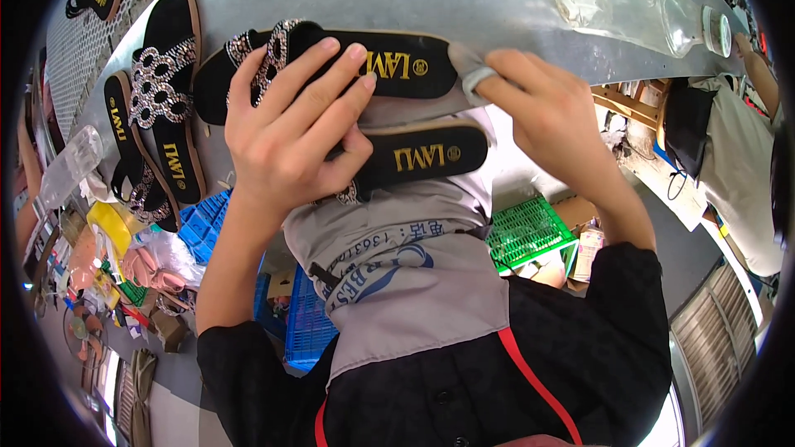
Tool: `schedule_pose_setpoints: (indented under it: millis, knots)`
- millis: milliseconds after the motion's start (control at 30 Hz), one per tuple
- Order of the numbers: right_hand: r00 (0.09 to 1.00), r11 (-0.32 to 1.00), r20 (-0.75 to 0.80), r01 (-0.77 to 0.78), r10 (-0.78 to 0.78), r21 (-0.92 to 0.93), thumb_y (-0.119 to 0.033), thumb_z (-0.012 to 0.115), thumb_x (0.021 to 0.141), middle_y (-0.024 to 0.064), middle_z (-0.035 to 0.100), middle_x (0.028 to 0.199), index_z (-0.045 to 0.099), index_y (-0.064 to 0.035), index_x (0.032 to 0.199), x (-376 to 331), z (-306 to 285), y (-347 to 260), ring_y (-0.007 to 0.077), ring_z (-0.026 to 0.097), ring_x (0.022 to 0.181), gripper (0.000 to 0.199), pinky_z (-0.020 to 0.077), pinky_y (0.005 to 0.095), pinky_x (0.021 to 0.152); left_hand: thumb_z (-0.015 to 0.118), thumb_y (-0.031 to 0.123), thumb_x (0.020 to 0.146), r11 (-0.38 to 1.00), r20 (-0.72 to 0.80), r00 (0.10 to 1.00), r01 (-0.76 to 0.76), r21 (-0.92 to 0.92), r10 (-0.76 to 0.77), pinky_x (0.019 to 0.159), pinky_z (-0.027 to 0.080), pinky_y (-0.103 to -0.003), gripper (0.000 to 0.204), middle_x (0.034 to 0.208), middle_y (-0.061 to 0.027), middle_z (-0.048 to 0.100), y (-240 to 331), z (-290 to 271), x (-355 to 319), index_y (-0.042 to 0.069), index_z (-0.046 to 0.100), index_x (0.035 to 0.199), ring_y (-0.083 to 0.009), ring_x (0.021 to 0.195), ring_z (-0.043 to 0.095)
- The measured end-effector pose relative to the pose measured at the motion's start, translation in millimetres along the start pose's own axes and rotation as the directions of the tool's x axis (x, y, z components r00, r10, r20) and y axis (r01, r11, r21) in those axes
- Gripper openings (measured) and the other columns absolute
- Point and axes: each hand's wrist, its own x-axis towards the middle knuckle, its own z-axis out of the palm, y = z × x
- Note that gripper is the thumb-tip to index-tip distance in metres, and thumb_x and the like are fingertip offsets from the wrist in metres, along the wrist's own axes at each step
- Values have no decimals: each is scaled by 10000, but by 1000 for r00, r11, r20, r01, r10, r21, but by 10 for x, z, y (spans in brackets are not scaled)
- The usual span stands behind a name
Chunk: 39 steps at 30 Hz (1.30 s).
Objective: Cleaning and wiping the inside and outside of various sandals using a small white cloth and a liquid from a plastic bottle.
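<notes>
A black slide sandal (431,85) with gold print and a beaded strap lies across the metal table. My left hand (286,136) holds it down, its fingers laid over the footbed beside the strap. At the heel end, my right hand (542,103) pinches a grey cloth (470,73) against the sandal's edge. Nearer my body is the matching sandal (464,153), its front part hidden under my left hand; the thumb rests by it.
Two more beaded sandals (170,58) (118,108) lie at the table's left edge. A clear bottle (613,12) is on its side at the far right. Below are a green crate (534,236) and a blue crate (310,327). Another person's leg (737,174) shows at right.
</notes>
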Motion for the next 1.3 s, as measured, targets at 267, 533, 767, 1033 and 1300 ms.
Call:
schedule_pose_setpoints:
  millis: [267, 533, 767, 1033, 1300]
  knots:
    - [1000, 999, -13, -17, 17, -39, -91, 720, 746, -10, 569, 926, 683, -148, 1024, -1, 24, -75, 197, 653, 782, 286, 543, 345, 614, 690, 131, 697, 1000, -29, 999, -22, 18, 23, 1043, 453, -499, 288, 1173, -11, 770, -14, 38, -39, 130, 794, 966, -197, 1128, 712]
    - [999, 993, -9, -35, 34, -109, -86, 707, 743, 3, 562, 943, 683, -116, 1072, 140, 31, -175, 203, 661, 806, 332, 554, 347, 626, 685, 86, 700, 1000, -70, 997, -12, 5, 12, 1032, 471, -460, 296, 1162, -19, 779, -27, 26, -55, 126, 804, 968, -201, 1148, 712]
    - [996, 987, -25, -93, 91, -130, 4, 641, 743, 35, 583, 962, 686, -74, 1009, 31, 54, -202, 244, 673, 829, 281, 562, 379, 627, 693, 101, 708, 1000, -80, 997, 8, 6, -7, 1036, 465, -459, 301, 1202, -7, 764, -33, 41, -90, 138, 800, 987, -188, 1154, 703]
    - [944, 958, -165, -286, 284, 12, 106, 551, 783, 114, 638, 1070, 682, -54, 1084, -139, -1, -322, 393, 679, 824, 365, 559, 465, 673, 707, 218, 772, 999, -153, 988, 24, 35, -18, 1023, 438, -602, 351, 1255, -91, 699, 122, 243, -57, 72, 727, 1091, -256, 1206, 633]
    - [925, 936, -213, -339, 313, -96, 53, 622, 754, 69, 617, 1020, 688, -70, 1099, 4, 75, -573, 294, 706, 774, 373, 573, 402, 627, 683, 207, 783, 983, -86, 985, 158, 92, -151, 1031, 406, -629, 482, 1366, -143, 642, 403, 219, -24, 35, 699, 1234, -289, 1283, 587]
